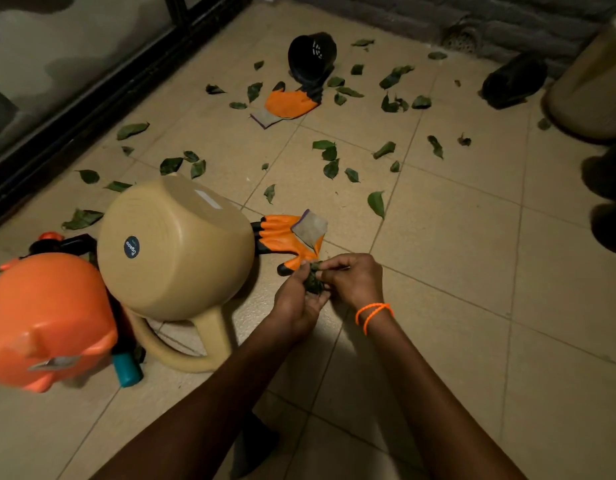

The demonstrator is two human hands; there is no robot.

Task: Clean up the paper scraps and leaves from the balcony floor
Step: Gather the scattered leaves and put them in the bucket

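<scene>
Head view: just beside the tipped beige watering can (175,247), the left hand (296,303) cups a wad of gathered leaves (315,280), fingers curled under it, while the right hand (351,277) pinches it, probably compacting it. Loose leaves (330,168) lie scattered beyond the can.

Largely hidden between left hand (296,306) and right hand (355,278): a dark green wad of leaves (313,282), count unreadable. Blurred and cut by the left edge: orange container (47,320). Cropped at the right edge: beige pot (590,81). Too dark to identify near the floor's far right corner: black object (512,81).
</scene>
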